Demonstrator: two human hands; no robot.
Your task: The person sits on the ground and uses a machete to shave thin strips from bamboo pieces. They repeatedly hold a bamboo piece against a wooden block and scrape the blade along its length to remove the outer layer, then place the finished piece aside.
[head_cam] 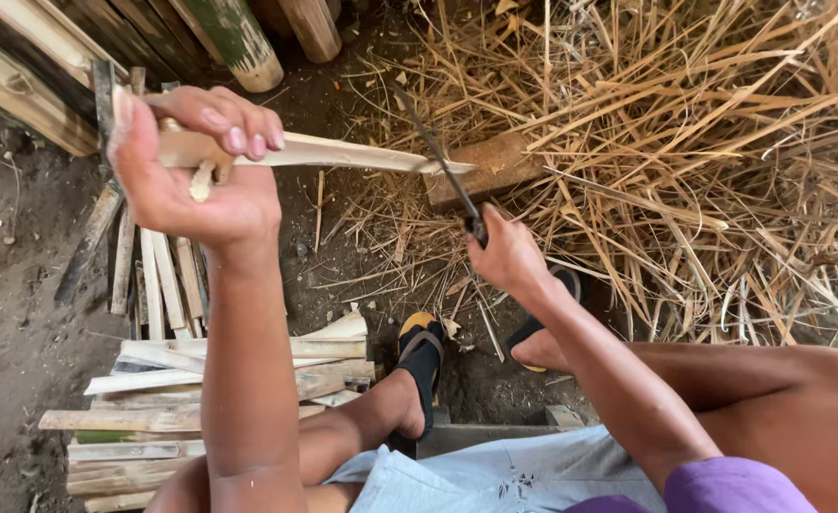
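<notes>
Left hand (pixel 186 176) grips bamboo strip (pixel 343 152) | right hand (pixel 504 252) knife (pixel 438 157) (straw (pixel 704 142) behind)

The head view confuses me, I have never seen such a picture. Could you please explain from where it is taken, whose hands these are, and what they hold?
There is one picture only, from a camera worn on a seated person's head, looking down past the knees to the ground. Both hands belong to that person. The left hand grips a pale split bamboo strip, whose far end rests on a wooden block. The right hand holds a dark knife, its blade meeting the strip near the tip. On the dirt floor lies a stack of cut strips at left and a heap of dry shavings at right. The feet wear sandals.
</notes>
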